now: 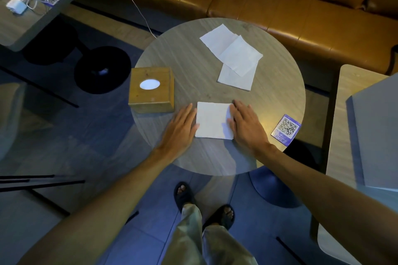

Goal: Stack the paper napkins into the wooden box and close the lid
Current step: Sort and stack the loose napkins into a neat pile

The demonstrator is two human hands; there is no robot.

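Presumably light and limp, the square white paper napkin (pixel 214 120), near the round grey table's (pixel 193 54) front edge, is touched on either side by the flat, unclenched left hand (pixel 181 129) and right hand (pixel 245 123); its edges are best pinched.

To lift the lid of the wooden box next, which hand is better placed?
Probably left. The left hand lies just beside the wooden box, while the right hand rests on the napkin stack, farther from the box.
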